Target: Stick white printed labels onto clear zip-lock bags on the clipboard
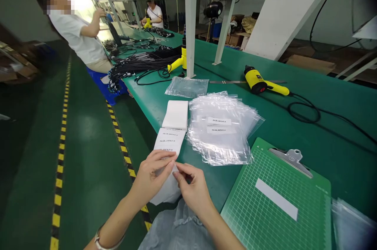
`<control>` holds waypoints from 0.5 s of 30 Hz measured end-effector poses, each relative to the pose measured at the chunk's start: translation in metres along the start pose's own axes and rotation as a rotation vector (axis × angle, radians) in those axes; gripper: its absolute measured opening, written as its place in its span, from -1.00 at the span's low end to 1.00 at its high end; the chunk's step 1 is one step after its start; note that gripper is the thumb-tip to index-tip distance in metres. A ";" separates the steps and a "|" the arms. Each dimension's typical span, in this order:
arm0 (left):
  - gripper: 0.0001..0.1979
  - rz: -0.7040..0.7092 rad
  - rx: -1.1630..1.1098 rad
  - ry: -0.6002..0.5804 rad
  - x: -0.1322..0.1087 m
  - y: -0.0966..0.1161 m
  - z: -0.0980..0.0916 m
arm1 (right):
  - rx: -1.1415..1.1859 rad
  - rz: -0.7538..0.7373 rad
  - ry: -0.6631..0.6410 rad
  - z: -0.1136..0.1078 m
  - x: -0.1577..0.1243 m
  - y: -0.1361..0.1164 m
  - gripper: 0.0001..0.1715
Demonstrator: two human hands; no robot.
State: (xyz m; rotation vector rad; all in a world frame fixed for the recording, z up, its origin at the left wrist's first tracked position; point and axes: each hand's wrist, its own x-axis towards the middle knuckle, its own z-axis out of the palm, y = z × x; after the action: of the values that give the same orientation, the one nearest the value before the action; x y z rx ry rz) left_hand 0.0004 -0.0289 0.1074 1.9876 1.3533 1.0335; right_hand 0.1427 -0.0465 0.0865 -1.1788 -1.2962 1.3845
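Observation:
My left hand (156, 169) is closed on a strip of printed labels (169, 140) that hangs over the table's near edge. My right hand (191, 183) pinches at the strip's edge beside the left fingertips; whether a label is between those fingers is too small to tell. The strip runs down from a folded white label stack (175, 114). To the right of it lies a pile of clear zip bags (220, 136), the top ones bearing white labels printed with a part number.
A green clipboard (282, 199) with a white strip lies at the right, near more clear bags (353, 222). Yellow heat guns (256, 81) and black cables (144, 61) rest on the green table. A shelf post (191, 26) stands behind. A co-worker (76, 34) sits at the left.

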 end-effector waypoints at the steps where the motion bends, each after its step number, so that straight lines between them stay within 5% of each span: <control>1: -0.79 -0.012 -0.011 0.018 0.000 0.000 0.001 | 0.033 0.019 0.013 0.001 -0.001 0.002 -0.69; 10: -0.84 0.008 0.012 0.176 -0.006 0.000 0.011 | 0.243 0.176 0.047 0.007 -0.003 0.008 -0.70; 15: -0.86 -0.466 -0.285 0.453 -0.005 -0.003 0.009 | 0.213 0.320 0.088 0.005 -0.002 0.016 -0.64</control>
State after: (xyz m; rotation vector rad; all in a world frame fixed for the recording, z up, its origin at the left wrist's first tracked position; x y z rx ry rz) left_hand 0.0046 -0.0321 0.0985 1.1898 1.6803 1.3947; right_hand 0.1385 -0.0499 0.0711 -1.3216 -0.8996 1.6348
